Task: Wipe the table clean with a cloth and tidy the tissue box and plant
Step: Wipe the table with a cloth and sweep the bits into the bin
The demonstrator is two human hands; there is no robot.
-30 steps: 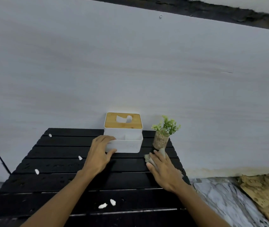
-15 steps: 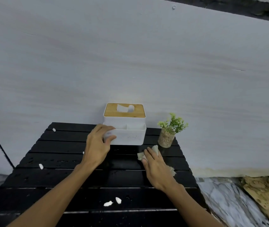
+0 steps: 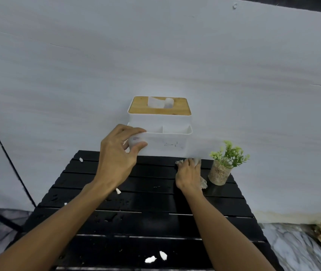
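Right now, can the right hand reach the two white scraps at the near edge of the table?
Probably yes. The right hand presses the cloth far back beside the plant, but only open table slats lie between it and the scraps.

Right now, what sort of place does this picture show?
Probably a plain room at home: a black slatted table against a bare pale wall, a grey marble-pattern floor, a white tissue box with a wooden lid and a small green plant in a glass pot.
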